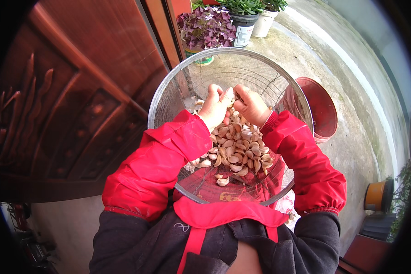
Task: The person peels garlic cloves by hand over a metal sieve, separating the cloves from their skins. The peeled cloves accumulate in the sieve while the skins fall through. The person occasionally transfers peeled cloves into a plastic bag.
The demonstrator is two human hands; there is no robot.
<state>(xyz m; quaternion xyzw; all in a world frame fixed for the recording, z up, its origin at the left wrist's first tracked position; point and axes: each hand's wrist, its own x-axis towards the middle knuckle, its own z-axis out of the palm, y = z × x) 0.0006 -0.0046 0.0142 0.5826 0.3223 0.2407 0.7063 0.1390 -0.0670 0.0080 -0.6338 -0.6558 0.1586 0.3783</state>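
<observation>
My left hand [215, 108] and my right hand [251, 104] meet over a round wire-mesh sieve [231, 51] with a metal rim. Pinched between their fingertips is a piece of garlic [231, 99], mostly hidden by the fingers. Below them, a heap of unpeeled garlic cloves [238, 147] covers the middle of the mesh. A few cloves [222, 181] lie apart, nearer my body. Pale papery bits [190, 167] gather at the heap's left side. Through the mesh shows the red apron [205, 179] on my lap. Red sleeve covers [157, 164] reach over both forearms.
A brown panelled door [89, 85] stands close on the left. Right of the sieve is a red bucket [323, 109] on the concrete floor [356, 144]. Potted plants, one a purple-leaved plant [207, 27], stand beyond the sieve. An orange pot [375, 195] is at far right.
</observation>
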